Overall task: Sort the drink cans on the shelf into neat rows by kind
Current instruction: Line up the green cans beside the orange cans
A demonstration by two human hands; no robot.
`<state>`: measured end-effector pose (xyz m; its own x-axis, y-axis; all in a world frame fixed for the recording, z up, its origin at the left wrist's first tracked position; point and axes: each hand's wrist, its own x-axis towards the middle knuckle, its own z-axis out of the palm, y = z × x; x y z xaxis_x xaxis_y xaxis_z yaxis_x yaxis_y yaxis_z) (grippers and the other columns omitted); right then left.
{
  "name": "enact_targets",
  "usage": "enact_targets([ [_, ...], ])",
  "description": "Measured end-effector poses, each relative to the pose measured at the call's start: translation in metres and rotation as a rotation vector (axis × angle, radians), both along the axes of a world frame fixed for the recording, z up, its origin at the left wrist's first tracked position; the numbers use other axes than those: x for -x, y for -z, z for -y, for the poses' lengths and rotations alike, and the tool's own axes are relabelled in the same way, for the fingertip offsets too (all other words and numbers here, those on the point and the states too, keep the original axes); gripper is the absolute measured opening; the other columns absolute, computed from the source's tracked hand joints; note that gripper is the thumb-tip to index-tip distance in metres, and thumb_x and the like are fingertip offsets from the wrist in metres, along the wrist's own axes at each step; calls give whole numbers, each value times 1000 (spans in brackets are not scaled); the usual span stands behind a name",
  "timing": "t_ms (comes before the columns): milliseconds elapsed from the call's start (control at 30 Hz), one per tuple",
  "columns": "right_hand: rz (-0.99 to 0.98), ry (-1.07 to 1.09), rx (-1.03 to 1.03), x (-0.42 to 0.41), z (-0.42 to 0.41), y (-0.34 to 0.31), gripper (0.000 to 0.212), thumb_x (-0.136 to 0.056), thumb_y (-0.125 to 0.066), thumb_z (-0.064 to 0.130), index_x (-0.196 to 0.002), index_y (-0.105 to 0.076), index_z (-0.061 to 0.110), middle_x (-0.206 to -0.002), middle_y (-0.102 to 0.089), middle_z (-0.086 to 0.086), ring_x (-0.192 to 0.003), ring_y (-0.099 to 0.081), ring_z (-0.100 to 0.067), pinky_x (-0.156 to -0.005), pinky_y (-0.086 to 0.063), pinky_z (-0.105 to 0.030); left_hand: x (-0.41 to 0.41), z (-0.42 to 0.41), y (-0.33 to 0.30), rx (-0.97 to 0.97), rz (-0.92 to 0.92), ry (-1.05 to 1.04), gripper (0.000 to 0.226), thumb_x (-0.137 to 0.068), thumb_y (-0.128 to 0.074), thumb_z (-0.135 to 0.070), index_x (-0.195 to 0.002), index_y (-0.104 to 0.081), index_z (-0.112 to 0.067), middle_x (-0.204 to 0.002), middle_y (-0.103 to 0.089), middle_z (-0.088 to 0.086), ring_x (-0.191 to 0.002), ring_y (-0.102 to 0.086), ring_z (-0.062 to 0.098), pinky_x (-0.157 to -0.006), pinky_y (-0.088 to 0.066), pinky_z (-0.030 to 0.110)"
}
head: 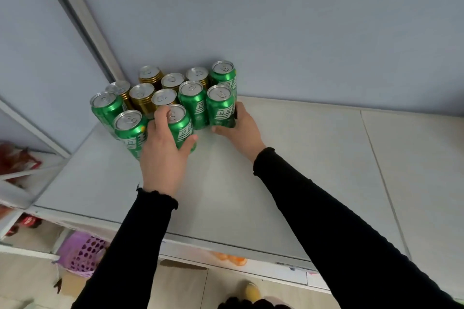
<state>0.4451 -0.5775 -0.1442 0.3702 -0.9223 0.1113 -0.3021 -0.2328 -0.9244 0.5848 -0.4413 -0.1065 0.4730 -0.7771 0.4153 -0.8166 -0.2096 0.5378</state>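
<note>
Currently the cans are clustered at the back left corner of the shelf (288, 163), all upright, long axes vertical, pull-tab tops up. One green can (179, 125) is gripped by the left hand (163, 153); another green can (221, 105) is gripped low by the right hand (241, 130). Risk is judged: tightly packed neighbours, gold cans (143, 98) included, may be knocked over if either can is dragged sideways.

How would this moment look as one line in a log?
left hand: grips front green can | right hand: holds right green can | gold cans: behind | shelf
</note>
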Motion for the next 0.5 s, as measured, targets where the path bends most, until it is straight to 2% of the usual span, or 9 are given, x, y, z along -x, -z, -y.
enact_targets([
  [133,75,84,-75,20,-14,-2,60,-73,-87,24,-123,-54,17,-112,-67,7,-95,-64,-11,-77,-47,-23,5,2,-2,50,-179,99,89,-75,-87,-33,-144,-31,-25,-139,-56,2,-121,-57,25,-93,-50,42],
  [267,156,217,-88,68,-27,-4,59,-70,-88,25,-121,-57,19,-111,-70,9,-101,-65,-10,-86,-54,-28,40,16,0,35,-277,238,88,-71,-88,-40,-141,-37,-23,-136,-60,-1,-120,-59,21,-95,-49,33],
  [333,159,297,-64,104,-30,-10,59,-69,-88,26,-120,-58,20,-109,-70,9,-100,-65,-10,-87,-54,-29,65,29,-1,17,-308,331,82,-70,-87,-47,-136,-42,-27,-132,-63,-6,-117,-62,19,-96,-52,39],
  [500,161,521,-10,215,-33,-27,65,-68,-89,28,-122,-52,22,-112,-67,11,-104,-64,-8,-88,-54,-27,146,68,-8,-33,-355,563,75,-64,-83,-60,-126,-48,-35,-116,-63,-14,-103,-60,17,-85,-54,48],
])
